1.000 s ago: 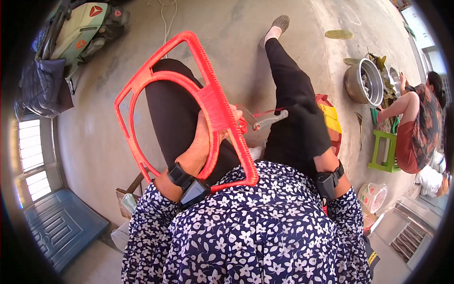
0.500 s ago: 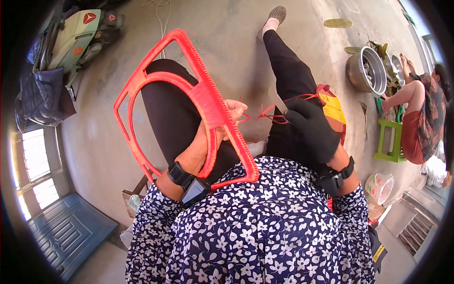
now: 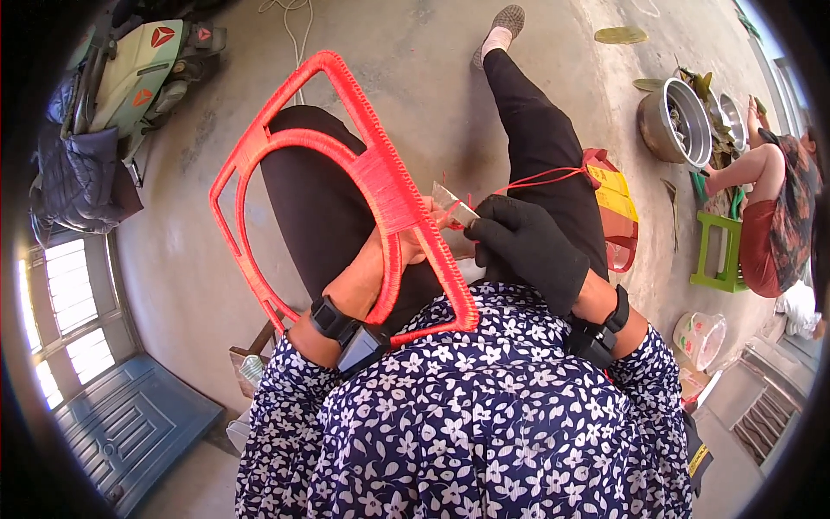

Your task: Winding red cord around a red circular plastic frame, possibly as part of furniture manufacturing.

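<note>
A red thread-wrapped frame [image 3: 385, 186], with a ring inside a straight-sided outer border, leans over my left thigh. My left hand [image 3: 370, 266], bare, reaches through it; the fingertips pinch a short red thread end beside the wrapped bar. My right hand [image 3: 532, 251], in a black glove, is closed on a small flat metal blade [image 3: 454, 206]. The blade lies against the thread at my left fingertips, and the frame partly hides those fingers. Another red thread [image 3: 545, 179] runs from near my right hand across my right thigh to a red and yellow bag [image 3: 616, 208].
At right, a person [image 3: 778, 208] sits low near a green stool [image 3: 718, 251]. Metal basins [image 3: 648, 130] with long leaves stand before them. A scooter [image 3: 138, 78] is at the far left, a blue door panel [image 3: 138, 432] at the near left.
My right hand has moved left and nearer, bringing the blade to the thread at my left fingertips. The thread to the bag now stretches longer over my thigh.
</note>
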The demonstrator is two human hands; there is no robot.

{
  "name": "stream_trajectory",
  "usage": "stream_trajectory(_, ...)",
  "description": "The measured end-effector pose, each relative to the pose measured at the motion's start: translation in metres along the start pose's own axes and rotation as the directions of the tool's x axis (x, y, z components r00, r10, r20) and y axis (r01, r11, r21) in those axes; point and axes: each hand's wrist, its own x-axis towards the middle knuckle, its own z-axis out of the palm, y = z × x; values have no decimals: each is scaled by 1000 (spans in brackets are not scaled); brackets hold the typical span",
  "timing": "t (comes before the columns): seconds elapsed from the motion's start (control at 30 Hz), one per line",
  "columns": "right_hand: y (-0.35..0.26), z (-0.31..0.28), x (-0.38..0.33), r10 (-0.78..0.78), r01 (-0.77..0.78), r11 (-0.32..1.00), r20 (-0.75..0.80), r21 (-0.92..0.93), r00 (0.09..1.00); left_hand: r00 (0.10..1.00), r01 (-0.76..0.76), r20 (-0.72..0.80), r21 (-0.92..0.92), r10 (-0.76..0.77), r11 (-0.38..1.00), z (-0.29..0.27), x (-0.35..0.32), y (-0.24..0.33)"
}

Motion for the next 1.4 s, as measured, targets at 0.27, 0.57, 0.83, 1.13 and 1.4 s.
stream_trajectory(0.27, 0, 3, -5, -4, 5, 999, -25, 40, 1000, 961, -168, 275, 606, -6, 778, 6, 2, 14)
stream_trajectory(0.57, 0, 0, -13, -29, 24, 998, -101, -50, 994, 976, -99, 213, 606, -42, 789, 8, -1, 20)
stream_trajectory(0.83, -4, 6, -4, -33, 28, 995, -50, -94, 998, 973, -219, 161, 412, 166, 885, 19, -17, 14)
stream_trajectory(1.13, 24, -45, -14, -55, 77, 996, -408, 38, 911, 970, -18, 243, -19, 22, 1000, -10, 12, -8)
stream_trajectory(1.4, 44, -150, -66, -142, 218, 976, -732, 10, 667, 980, 11, 190, 219, -54, 976, 13, 2, 15)
